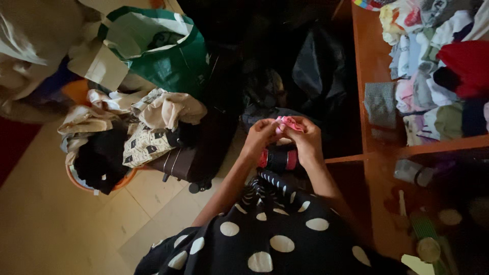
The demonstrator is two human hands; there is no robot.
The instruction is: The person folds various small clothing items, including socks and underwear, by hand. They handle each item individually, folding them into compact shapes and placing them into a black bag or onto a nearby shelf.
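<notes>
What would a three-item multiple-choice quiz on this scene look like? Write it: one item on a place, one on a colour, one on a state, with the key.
1. Where does the green bag lie?
A. on the wooden shelf
B. behind the heap of clothes in the basket, upper left
C. in the person's lap

2. What colour is the small cloth held between the hands?
A. pink
B. yellow
C. blue

3. How do the two hands stand?
A. both flat on the floor
B. one raised, one hanging down
C. both closed in a grip on the small cloth

Key:
1 B, it sits past the orange basket at upper left.
2 A, pink shows between the fingers.
3 C, the left hand and right hand meet on the cloth.
</notes>
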